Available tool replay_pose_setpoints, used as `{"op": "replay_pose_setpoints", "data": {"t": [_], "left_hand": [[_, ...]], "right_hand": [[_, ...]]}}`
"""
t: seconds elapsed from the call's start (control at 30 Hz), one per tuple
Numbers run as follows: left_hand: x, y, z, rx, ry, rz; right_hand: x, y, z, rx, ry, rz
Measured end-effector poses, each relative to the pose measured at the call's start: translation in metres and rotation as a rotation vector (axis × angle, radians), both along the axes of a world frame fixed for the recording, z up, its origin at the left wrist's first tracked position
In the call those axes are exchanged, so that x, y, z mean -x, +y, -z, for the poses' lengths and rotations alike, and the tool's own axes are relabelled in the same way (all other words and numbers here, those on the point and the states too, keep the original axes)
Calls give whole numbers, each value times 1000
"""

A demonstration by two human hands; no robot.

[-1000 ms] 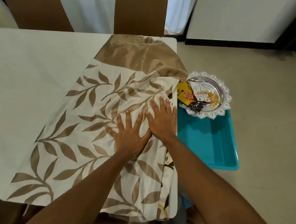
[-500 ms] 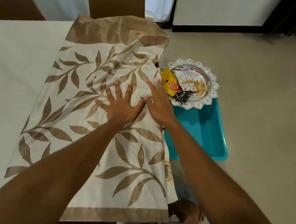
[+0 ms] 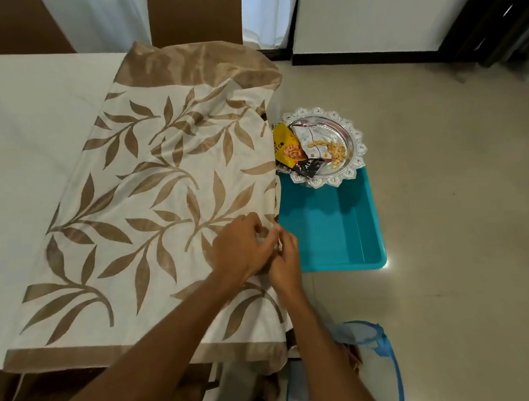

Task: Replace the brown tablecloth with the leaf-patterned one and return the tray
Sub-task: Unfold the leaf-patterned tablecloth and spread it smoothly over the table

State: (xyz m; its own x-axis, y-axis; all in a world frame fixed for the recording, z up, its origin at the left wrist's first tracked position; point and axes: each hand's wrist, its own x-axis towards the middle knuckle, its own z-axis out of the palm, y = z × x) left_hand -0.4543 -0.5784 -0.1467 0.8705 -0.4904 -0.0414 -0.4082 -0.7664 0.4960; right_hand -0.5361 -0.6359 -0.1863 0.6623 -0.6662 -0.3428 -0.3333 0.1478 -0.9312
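Observation:
The leaf-patterned tablecloth (image 3: pixel 151 208) lies folded on the right end of the table (image 3: pixel 26 129), cream with tan leaves and a tan border. My left hand (image 3: pixel 244 248) and my right hand (image 3: pixel 284 261) meet at the cloth's right edge, fingers curled and pinching the folded edge. A silver tray (image 3: pixel 352 150) with snack packets sits on the floor right of the table, resting on the far end of a teal bin (image 3: pixel 337 226). No brown tablecloth is visible.
Two brown chair backs (image 3: pixel 194 14) stand behind the table by white curtains. A blue-rimmed mesh basket (image 3: pixel 374 361) stands on the floor at lower right. Beige tile floor stretches to the right.
Both hands lay flat on the cloth earlier; they have slid to its right edge and now pinch it. The view shifted to show more of the cloth's near border.

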Motion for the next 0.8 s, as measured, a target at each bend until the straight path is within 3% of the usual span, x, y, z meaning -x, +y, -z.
{"op": "replay_pose_setpoints", "data": {"t": [0.1, 0.17, 0.27, 0.43, 0.6, 0.7, 0.8], "left_hand": [[15, -2, -2, -41, 166, -106], [16, -2, -2, -67, 211, -160], [10, -3, -7, -43, 282, -182], [-8, 16, -26, 354, 507, -501], [-20, 46, -36, 819, 959, -784], [-34, 55, -42, 737, 789, -756], [-51, 72, -55, 523, 672, -568]], "right_hand": [[6, -5, -2, 61, 32, -42], [10, -8, -4, 260, 158, -65], [11, -8, -17, 464, 193, -114], [12, 20, -25, 493, 40, -304], [37, 55, -8, 556, 43, -426], [42, 56, -8, 455, 46, -393], [42, 50, -5, 633, 97, -465]]}}
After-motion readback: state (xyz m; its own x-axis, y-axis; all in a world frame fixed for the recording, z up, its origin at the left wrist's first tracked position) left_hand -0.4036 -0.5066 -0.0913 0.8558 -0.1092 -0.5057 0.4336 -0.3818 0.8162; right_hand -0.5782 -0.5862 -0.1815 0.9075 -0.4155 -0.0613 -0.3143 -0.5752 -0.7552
